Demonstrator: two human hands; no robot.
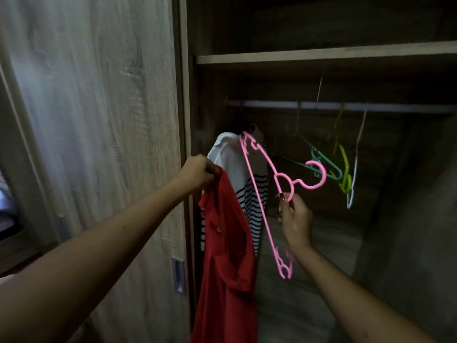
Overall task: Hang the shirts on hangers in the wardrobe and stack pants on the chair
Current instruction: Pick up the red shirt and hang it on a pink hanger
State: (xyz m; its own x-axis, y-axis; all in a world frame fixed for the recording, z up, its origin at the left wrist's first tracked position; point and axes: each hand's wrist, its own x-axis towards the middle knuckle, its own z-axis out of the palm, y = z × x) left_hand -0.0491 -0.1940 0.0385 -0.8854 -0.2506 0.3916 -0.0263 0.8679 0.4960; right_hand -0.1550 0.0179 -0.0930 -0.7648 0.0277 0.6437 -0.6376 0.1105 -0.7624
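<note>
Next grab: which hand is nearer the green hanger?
Right. The right hand, holding the pink hanger, sits below-left of the green hanger; the left hand, gripping the red shirt, is farther left.

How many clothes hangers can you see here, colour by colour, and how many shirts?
Pink plastic hanger, in the right hand: 1
Teal-green plastic hanger: 1
Yellow-green plastic hanger: 1
White plastic hanger: 1
Red shirt, in the left hand: 1
White shirt with dark stripes: 1
Total: 4 hangers, 2 shirts

Dim wood-grain wardrobe point(410, 219), its door point(86, 120) at left, shelf point(321, 55) above rail point(272, 104).
</note>
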